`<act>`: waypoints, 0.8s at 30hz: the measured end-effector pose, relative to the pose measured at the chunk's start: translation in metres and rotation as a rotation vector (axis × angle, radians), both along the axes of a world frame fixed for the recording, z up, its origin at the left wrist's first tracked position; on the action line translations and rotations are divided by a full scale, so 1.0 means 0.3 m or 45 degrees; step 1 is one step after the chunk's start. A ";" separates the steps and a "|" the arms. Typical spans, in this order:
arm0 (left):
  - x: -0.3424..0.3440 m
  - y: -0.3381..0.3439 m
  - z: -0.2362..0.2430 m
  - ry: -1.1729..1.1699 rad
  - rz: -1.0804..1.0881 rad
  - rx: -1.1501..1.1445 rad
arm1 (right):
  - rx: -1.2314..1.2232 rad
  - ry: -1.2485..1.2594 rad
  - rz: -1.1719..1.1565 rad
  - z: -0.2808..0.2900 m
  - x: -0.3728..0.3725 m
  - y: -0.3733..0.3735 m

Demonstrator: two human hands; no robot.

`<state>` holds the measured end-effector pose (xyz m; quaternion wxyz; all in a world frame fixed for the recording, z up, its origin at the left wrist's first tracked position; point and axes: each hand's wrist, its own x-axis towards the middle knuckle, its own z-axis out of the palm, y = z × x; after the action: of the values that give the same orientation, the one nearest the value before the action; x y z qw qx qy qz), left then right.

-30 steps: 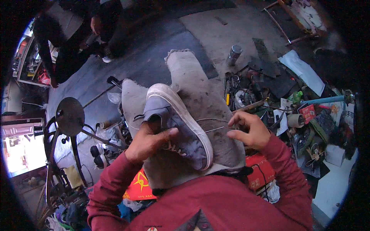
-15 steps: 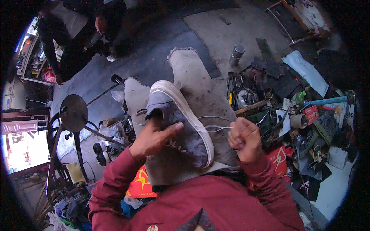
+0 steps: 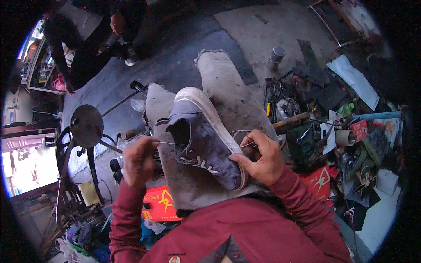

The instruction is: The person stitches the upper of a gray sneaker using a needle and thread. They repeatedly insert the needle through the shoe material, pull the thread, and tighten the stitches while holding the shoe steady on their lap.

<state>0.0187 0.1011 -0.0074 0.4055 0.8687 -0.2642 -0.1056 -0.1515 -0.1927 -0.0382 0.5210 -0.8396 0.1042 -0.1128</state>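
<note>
A grey-blue canvas sneaker [image 3: 208, 142] with a white sole and white laces lies tilted on a worn grey cloth [image 3: 226, 83] over my lap. To its left, my left hand [image 3: 139, 161] is closed on a thin white thread [image 3: 169, 142], drawn taut from the shoe's opening. My right hand [image 3: 262, 158] rests at the sole's right edge, thumb against the sole. Its fingers are pinched around the thread, which also loops out on this side. Whether a needle is in either hand cannot be made out.
On the left stands a dark metal stand with a round top [image 3: 87, 126]. Tools, scraps and a green bottle [image 3: 346, 109] crowd the right side. A metal flask [image 3: 276, 58] stands on the floor beyond. Another person's hand [image 3: 117, 24] shows at the upper left. Red boxes [image 3: 161, 204] lie beside my lap.
My left hand has come out from the shoe's opening and moved left, pulling thread taut. My right hand has moved left to the sole's edge, and its thread loop has shortened.
</note>
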 end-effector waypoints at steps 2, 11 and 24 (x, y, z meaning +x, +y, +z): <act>0.056 0.127 -0.068 -0.220 0.051 0.174 | 0.004 -0.003 -0.009 -0.001 0.000 0.001; 0.073 0.616 -0.424 0.499 0.571 0.031 | 0.163 0.068 0.041 0.005 0.004 -0.015; -0.236 0.262 0.689 -1.375 0.155 0.374 | 0.325 0.106 0.079 0.018 -0.003 -0.046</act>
<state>-0.0520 0.1796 0.1995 0.0928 0.8604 -0.3661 0.3421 -0.1524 -0.2065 -0.0329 0.6220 -0.7733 0.1133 -0.0476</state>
